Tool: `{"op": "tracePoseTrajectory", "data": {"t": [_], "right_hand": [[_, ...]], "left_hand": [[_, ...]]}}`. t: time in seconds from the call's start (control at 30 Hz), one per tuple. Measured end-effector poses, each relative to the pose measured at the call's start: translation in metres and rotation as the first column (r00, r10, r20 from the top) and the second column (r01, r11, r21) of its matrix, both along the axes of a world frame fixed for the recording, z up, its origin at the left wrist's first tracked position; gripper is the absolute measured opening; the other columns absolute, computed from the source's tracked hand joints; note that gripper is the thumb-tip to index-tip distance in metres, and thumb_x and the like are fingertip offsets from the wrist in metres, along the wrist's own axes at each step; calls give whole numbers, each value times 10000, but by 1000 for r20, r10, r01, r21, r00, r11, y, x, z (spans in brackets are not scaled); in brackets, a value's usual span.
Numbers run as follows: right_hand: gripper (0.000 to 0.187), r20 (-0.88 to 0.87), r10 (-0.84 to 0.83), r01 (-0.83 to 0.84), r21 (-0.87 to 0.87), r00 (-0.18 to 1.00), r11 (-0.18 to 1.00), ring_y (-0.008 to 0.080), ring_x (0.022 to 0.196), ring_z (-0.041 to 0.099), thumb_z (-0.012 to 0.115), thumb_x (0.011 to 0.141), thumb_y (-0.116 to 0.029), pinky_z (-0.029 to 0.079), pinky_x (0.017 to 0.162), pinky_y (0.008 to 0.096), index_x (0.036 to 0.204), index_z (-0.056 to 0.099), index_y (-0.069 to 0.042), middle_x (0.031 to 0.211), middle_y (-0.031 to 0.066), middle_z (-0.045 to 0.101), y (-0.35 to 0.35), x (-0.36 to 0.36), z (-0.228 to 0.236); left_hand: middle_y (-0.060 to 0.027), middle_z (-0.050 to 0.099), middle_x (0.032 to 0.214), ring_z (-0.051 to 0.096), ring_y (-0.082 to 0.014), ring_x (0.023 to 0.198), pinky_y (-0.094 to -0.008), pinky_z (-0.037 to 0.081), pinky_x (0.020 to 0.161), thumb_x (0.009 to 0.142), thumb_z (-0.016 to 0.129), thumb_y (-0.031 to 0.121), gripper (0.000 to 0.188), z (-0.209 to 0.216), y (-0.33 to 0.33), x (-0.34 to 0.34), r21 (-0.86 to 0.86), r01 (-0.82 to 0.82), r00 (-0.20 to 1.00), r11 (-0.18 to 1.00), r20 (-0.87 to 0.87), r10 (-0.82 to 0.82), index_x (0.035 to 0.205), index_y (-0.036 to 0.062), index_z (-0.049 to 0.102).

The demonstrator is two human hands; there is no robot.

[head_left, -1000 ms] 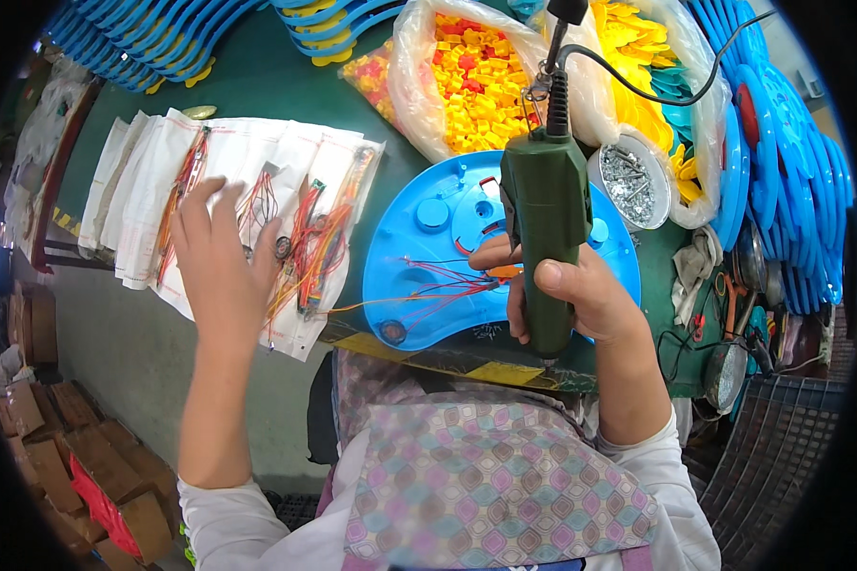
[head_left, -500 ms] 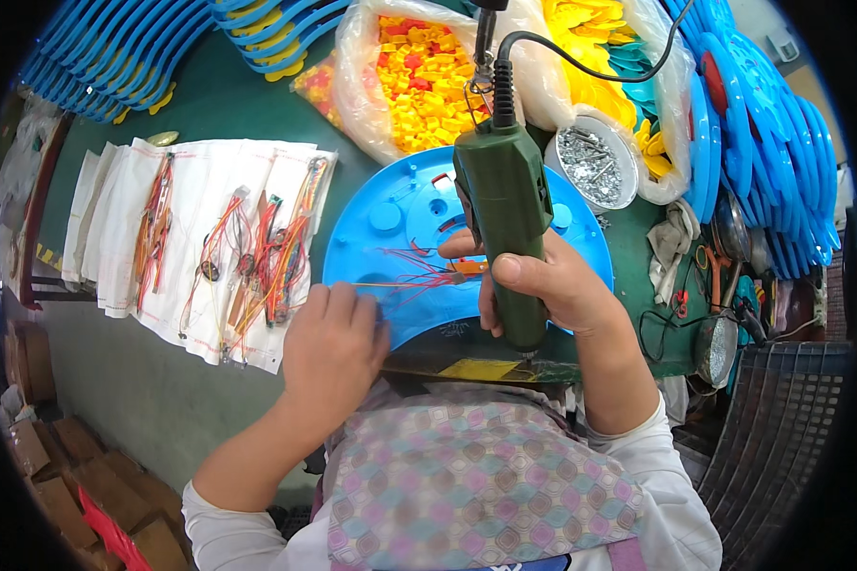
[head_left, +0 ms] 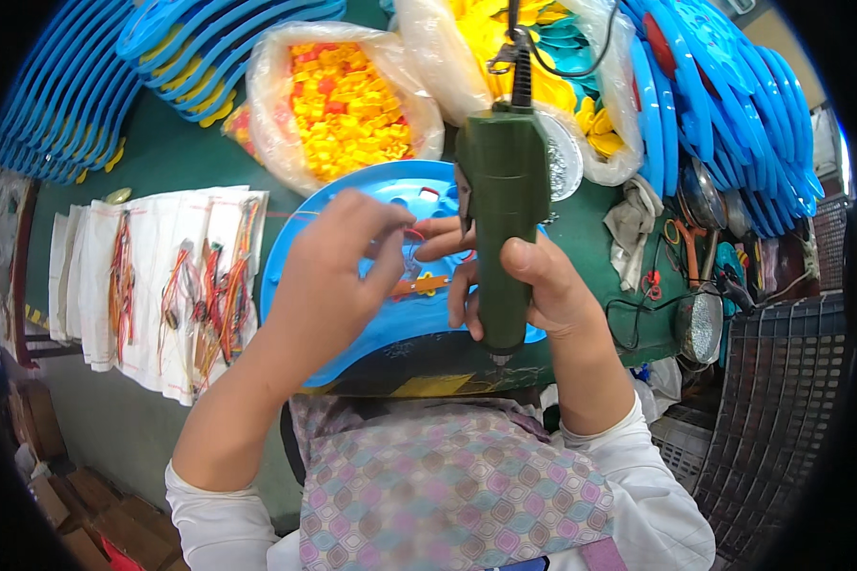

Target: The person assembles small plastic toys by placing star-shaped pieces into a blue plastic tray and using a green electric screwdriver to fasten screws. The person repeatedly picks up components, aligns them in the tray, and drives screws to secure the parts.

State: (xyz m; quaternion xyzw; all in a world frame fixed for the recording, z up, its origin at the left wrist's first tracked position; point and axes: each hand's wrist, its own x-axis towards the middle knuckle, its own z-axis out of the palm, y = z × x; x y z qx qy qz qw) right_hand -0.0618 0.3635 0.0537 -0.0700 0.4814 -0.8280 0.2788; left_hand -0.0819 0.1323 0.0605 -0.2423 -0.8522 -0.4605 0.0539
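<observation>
A curved blue plastic shell (head_left: 300,333) lies on the bench in front of me. Over its middle, my left hand (head_left: 338,262) pinches thin red wires (head_left: 412,234) at the fingertips; part of them is hidden by the fingers. A small orange circuit board (head_left: 421,285) rests on the shell just below. My right hand (head_left: 543,285) is wrapped round a dark green electric screwdriver (head_left: 509,190), which hangs from a cord with its bit pointing toward me. Two right fingers reach past the tool, close to the left fingertips and the wires.
Wire bundles (head_left: 221,305) lie on white cloth at the left. Behind stand a bag of yellow and red parts (head_left: 348,109), a bag of yellow and teal pieces (head_left: 581,57) and a screw bowl (head_left: 564,157). Blue shells (head_left: 733,114) are stacked right, near scissors (head_left: 681,233) and a rag (head_left: 633,228).
My left hand has moved up and right, over the shell, to the right fingers. The wires that trailed left across the shell are now gathered at the fingertips. The view has shifted.
</observation>
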Motion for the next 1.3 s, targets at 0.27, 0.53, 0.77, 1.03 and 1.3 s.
{"op": "tracePoseTrajectory", "data": {"t": [0.27,0.53,0.77,1.03,1.3], "right_hand": [[765,-75,-159,173,262,984,949,223,765,711,726,903,-509,572,583,334,1379,552,64,1330,175,632,30,2,0],[915,-151,-312,335,167,938,927,246,801,691,606,943,-662,571,544,311,1383,512,135,1527,283,423,62,2,-1],[956,-177,-327,354,155,928,922,222,775,664,560,952,-691,584,539,300,1398,494,151,1574,304,341,80,2,-1],[1009,-462,-558,530,-204,690,823,163,702,612,550,931,-712,567,504,272,1428,451,160,1510,339,428,111,-10,11],[741,-581,-752,867,-150,311,475,223,725,675,596,945,-597,583,707,368,1293,518,52,814,147,653,117,-6,-26]], "left_hand": [[-163,693,1028,720,-259,911,-359,576,817,907,683,82,206,-25,44,-48,108,-22,910,994,415,-25,1086,-11,644],[-148,667,997,674,-322,932,-390,546,836,868,743,75,259,-55,60,-64,-110,93,994,990,75,-85,1109,6,680],[-114,653,982,652,-301,952,-382,539,837,832,732,39,202,-68,60,-68,-192,159,970,968,-152,-189,1034,26,732],[-88,681,980,652,-278,916,-376,536,800,791,706,22,233,-78,66,-58,-217,44,934,975,-337,-117,1024,22,721],[-107,655,1074,634,-288,993,-399,507,848,786,678,11,317,-70,69,-54,-448,3,857,894,-460,-233,1101,21,710]]}}
